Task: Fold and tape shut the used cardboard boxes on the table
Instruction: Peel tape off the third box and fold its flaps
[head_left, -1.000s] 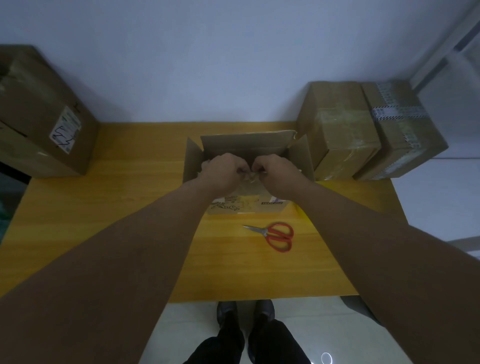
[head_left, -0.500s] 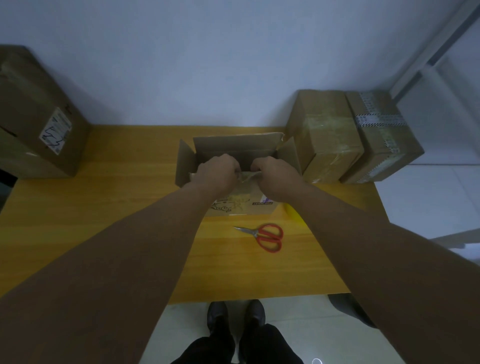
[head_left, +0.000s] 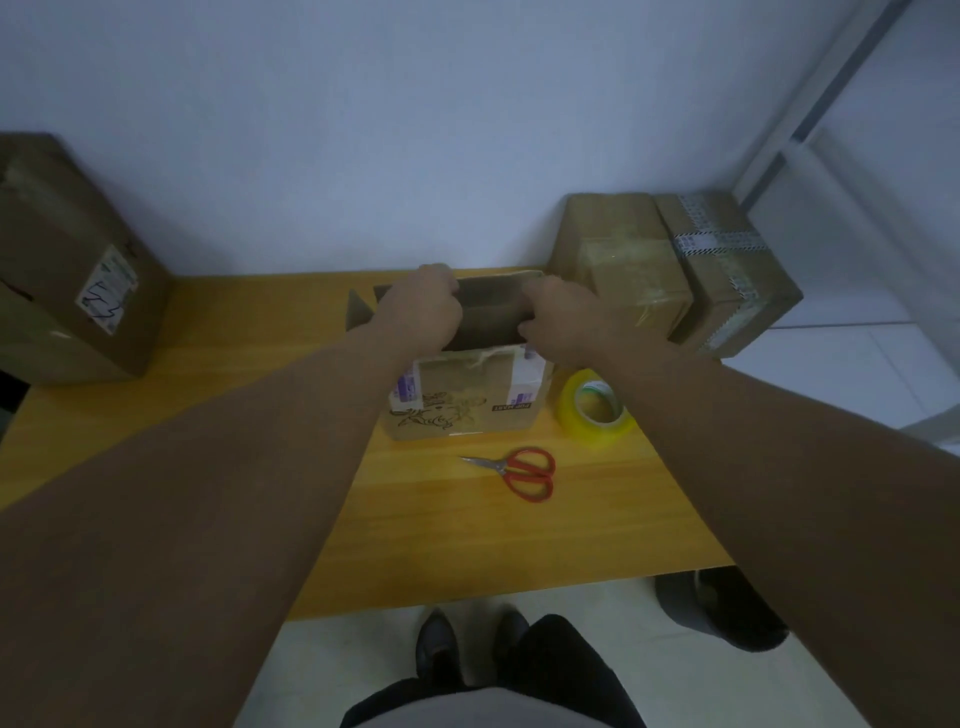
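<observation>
The left hand and right hand each grip, fingers curled, the rear flap of the open cardboard box.

A yellow wooden surface stands against a pale wall; dark shoes rest on the light floor below.

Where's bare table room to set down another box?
Bare wood lies between the large labelled box and the open box, and along the near edge of the table, this side of the scissors. Crowded on the right: tape roll, scissors and two taped boxes sit close together.
</observation>
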